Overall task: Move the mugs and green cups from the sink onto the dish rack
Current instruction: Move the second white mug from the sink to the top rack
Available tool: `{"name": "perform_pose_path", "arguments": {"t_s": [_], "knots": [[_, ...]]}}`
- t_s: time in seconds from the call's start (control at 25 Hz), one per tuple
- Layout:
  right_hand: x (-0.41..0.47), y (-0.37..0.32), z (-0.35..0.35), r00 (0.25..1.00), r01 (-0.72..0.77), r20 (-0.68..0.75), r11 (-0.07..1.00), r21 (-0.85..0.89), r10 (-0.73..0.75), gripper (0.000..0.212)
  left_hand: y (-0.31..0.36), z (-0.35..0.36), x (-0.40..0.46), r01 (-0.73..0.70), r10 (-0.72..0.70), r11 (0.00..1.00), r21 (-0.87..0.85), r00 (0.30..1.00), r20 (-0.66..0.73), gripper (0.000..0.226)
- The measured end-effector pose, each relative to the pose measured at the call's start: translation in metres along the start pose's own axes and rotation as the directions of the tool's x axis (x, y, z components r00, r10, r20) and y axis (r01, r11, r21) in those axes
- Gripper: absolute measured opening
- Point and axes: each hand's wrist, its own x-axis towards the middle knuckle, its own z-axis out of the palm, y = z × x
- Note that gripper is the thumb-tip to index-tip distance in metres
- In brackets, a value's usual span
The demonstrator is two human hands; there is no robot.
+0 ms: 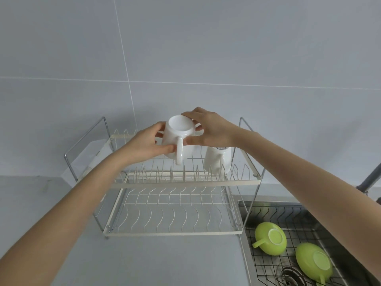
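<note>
At the far left we see the grey countertop [144, 263] running under our left forearm, with the two-tier wire dish rack [175, 183] standing on it against the grey tiled wall [185, 48]. Our left hand [144, 145] is wrapped against the left side of a white mug [180, 134], thumb lying near its handle, which points down toward us. The mug is upside down, its base facing us, and it is held above the rack's upper tier. Our right hand [212, 129] closes on the same mug from the right, fingers curled over its base edge and thumb beneath. Just right of that, partly hidden behind our right wrist, a second white mug [216, 162] stands inverted among the upper tier's prongs. The lower tier is bare wire. Further right, in the steel sink [309, 211], two green cups lie upside down on a black wire grid [288, 226]: one green cup [270, 241] nearer the rack, the other green cup [313, 261] beside the drain [288, 275].
</note>
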Motion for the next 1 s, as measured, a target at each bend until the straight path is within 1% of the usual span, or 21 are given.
{"name": "perform_pose_path", "arguments": {"t_s": [0.12,0.32,0.48,0.64,0.88,1.0], "knots": [[0.023,0.009,0.015,0.997,-0.034,0.063,0.999,-0.004,0.034,0.064,-0.021,0.002,0.014,0.064,-0.063,0.998,-0.015,0.997,0.034,0.052],[0.046,0.023,0.041,0.984,-0.084,0.154,0.996,-0.035,0.088,0.062,-0.050,0.010,0.028,0.148,-0.151,0.988,0.037,0.984,0.091,0.053],[0.052,0.027,0.057,0.976,-0.083,0.194,0.993,-0.081,0.097,0.060,-0.061,0.014,0.032,0.180,-0.201,0.971,0.160,0.970,0.133,0.060],[0.053,0.028,0.065,0.970,-0.084,0.221,0.993,-0.082,0.100,0.059,-0.065,0.016,0.032,0.223,-0.262,0.950,0.219,0.950,0.169,0.068],[0.053,0.027,0.066,0.967,-0.069,0.237,0.993,-0.094,0.090,0.061,-0.067,0.015,0.032,0.258,-0.296,0.946,0.198,0.935,0.193,0.068],[0.051,0.027,0.066,0.963,-0.076,0.250,0.992,-0.105,0.100,0.070,-0.064,0.014,0.030,0.259,-0.298,0.946,0.197,0.933,0.202,0.070]]}}
